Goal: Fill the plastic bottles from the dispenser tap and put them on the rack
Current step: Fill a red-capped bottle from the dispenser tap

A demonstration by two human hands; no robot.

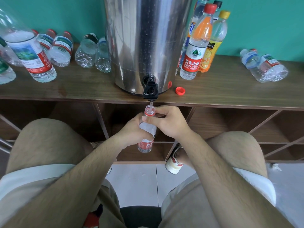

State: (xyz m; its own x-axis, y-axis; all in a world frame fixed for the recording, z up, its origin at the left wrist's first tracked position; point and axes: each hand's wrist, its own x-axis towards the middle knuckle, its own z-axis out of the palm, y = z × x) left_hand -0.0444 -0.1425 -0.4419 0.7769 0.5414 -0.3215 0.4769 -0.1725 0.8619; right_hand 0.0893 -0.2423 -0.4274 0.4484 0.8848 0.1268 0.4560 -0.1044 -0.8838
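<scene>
A steel dispenser [148,43] stands on the wooden shelf top [82,89], its black tap [150,90] hanging over the front edge. A thin stream of water runs from the tap into an uncapped clear bottle with a red label [146,138]. My left hand [130,132] grips the bottle's body from the left. My right hand [169,122] holds the bottle near the neck from the right. A loose red cap [180,91] lies on the shelf top right of the tap.
Several empty clear bottles [85,51] lie on their sides at the left, two more [264,66] at the right. Several upright capped bottles [193,51] stand right of the dispenser. Below the top are wooden rack compartments [230,125]. My knees flank the bottle.
</scene>
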